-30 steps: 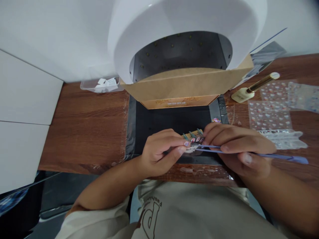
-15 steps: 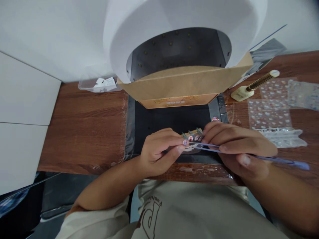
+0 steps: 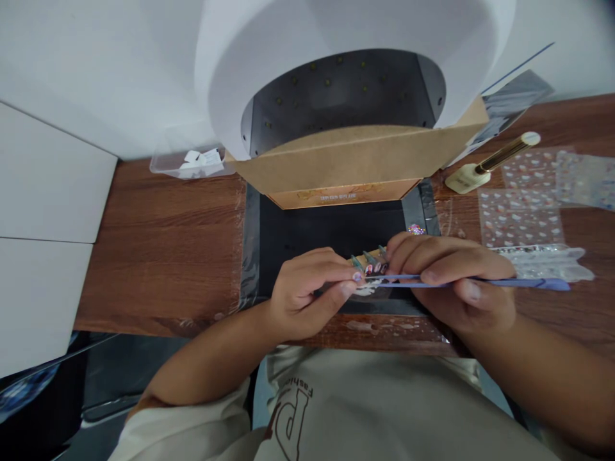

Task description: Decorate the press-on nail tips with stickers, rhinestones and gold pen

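Note:
My left hand [image 3: 305, 291] is pinched on a small wooden strip [image 3: 369, 259] that carries several decorated false nails, over a black mat [image 3: 307, 237]. Its thumb and forefinger press close to one pink nail at the strip's near end. My right hand [image 3: 454, 282] is closed around blue tweezers [image 3: 509, 282]. The tweezers lie almost level, their tips touching the nails beside my left fingertips, their back end pointing right.
A white nail lamp [image 3: 336, 57] sits on a brown cardboard box [image 3: 355, 163] behind the mat. To the right lie sticker sheets [image 3: 521, 218], clear plastic packets [image 3: 552, 269] and a polish bottle with a gold cap [image 3: 480, 169]. A clear tray with white pieces [image 3: 195, 163] stands at back left on the wooden desk [image 3: 168, 243].
The back end of the tweezers has swung up and inward, so they lie more level. My left hand and the nail strip have stayed nearly still.

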